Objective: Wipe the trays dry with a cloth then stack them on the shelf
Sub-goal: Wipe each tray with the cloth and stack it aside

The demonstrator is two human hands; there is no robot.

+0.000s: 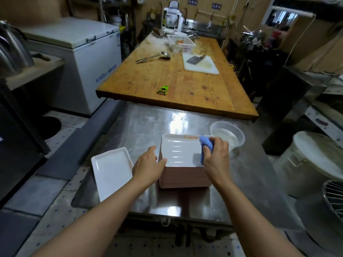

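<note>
A: So, nearest items first?
B: Item one: steel worktop (141, 127). Left hand (148, 166) at 7 o'clock of the tray stack (183, 176), fingers spread loosely against its left edge, grip closed on nothing. Right hand (216, 158) at the stack's 3 o'clock, grip wrapped tight around a blue cloth (204, 145) pressed onto the top tray (179, 152).
A: And the trays themselves?
B: Top tray: white, rectangular, orange print on its far rim, sitting on a stack with pinkish-brown sides. Single white tray (111, 170) lies flat at 9 o'clock of the stack, just beside the left hand.
A: Further out?
B: Clear plastic tub (227, 134) at 1 o'clock, near the stack. Beyond, at 12 o'clock, a wooden worktop (176, 80) carrying a green peeler (163, 89), ladle (154, 57), white cutting board (201, 64) with cleaver (194, 60), and white basket (181, 42).
</note>
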